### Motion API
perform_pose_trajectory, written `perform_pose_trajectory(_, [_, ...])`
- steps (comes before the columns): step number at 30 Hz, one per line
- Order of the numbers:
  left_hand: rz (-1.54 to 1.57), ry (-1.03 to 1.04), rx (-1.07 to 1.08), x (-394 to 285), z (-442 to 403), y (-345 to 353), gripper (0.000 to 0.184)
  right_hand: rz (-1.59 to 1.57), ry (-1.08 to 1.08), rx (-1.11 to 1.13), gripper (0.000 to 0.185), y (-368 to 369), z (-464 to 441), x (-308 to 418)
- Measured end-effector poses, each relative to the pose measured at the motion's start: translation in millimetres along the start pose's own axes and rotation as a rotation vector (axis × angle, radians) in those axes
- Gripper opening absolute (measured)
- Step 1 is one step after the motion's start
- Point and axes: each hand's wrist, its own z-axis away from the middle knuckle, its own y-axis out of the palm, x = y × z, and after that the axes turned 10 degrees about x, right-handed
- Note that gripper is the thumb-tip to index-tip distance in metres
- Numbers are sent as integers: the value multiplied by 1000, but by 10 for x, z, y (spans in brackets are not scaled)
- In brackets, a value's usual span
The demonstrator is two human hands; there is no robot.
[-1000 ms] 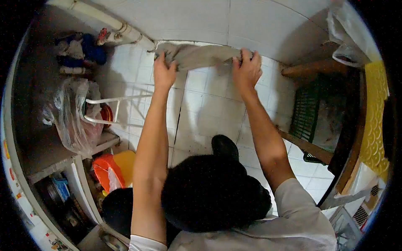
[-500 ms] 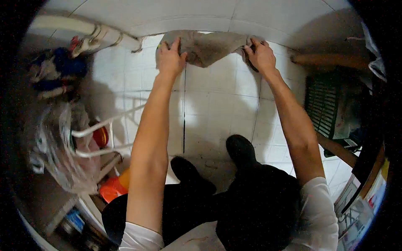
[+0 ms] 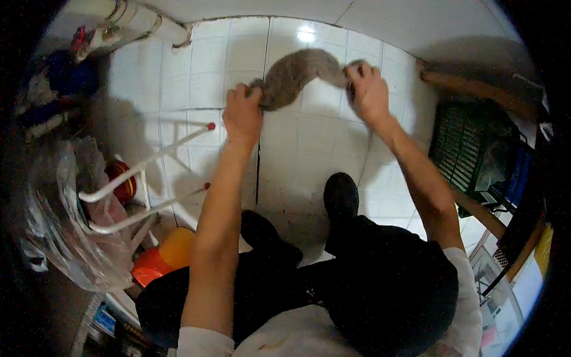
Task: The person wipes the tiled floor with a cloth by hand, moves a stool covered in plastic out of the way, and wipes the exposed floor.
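Note:
A grey-brown cloth (image 3: 303, 68) stretches in a bunched arch between my two hands, above the white tiled floor (image 3: 309, 143). My left hand (image 3: 242, 113) is closed around its left end, fingers curled. At the other end, my right hand (image 3: 370, 89) grips a dark, gathered part of the cloth. The middle of the cloth sags in folds and looks slightly blurred. Whether its lower edge touches the tiles I cannot tell.
White metal legs with red tips (image 3: 143, 172) stick out on the left, beside a clear plastic bag (image 3: 77, 220) and an orange-red object (image 3: 157, 259). A pipe (image 3: 143, 21) runs at upper left. Right: a dark green crate (image 3: 461, 146) and a wooden bar (image 3: 482, 95). My black shoes (image 3: 342, 196) are below.
The cloth was spread flat by the wall under open hands. Now both hands have closed on its ends, gathered it into a narrow roll and drawn it back from the wall.

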Motion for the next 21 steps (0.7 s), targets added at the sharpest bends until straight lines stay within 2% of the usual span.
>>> perform_pose_trajectory(2, [47, 180, 185, -53, 376, 69, 26, 47, -136, 44, 45, 102, 555, 283])
perform_pose_trajectory(4, [44, 479, 530, -39, 684, 50, 24, 49, -308, 55, 47, 175, 1126, 519])
perform_pose_trajectory(5, [-9, 295, 834, -253, 804, -218, 28, 7, -396, 58, 48, 167, 1337, 560])
perform_pose_trajectory(6, [-136, 315, 1048, -108, 918, 269, 29, -103, -363, 49, 49, 163, 1462, 578])
perform_pose_trajectory(9, [127, 265, 1155, 118, 797, -46, 29, -436, -234, -11, 50, 83, 1527, 487])
perform_pose_trajectory(10, [267, 232, 1039, 154, 635, -287, 34, -548, -167, -56, 48, -96, 1489, 430])
perform_pose_trajectory(12, [186, 227, 820, 255, 214, -663, 36, -681, -34, -126, 45, -318, 1363, 274])
perform_pose_trajectory(13, [314, 198, 529, 353, 138, -828, 38, -700, 38, -149, 42, -421, 1241, 161])
perform_pose_trajectory(14, [382, 140, 442, 425, -27, -979, 36, -692, 49, -204, 39, -565, 1125, 76])
perform_pose_trajectory(15, [314, 38, 353, 480, -171, -1104, 38, -682, 57, -260, 37, -682, 986, -4])
perform_pose_trajectory(17, [166, 65, 6, 560, -382, -1132, 43, -642, 76, -226, 44, -699, 694, -201])
perform_pose_trajectory(19, [53, 58, -149, 566, -542, -1034, 44, -647, 65, -243, 51, -668, 394, -254])
perform_pose_trajectory(20, [-3, 51, -216, 562, -607, -946, 45, -605, 125, -206, 58, -644, 296, -270])
perform_pose_trajectory(21, [57, -10, -225, 557, -678, -870, 45, -562, 162, -220, 57, -587, 189, -274])
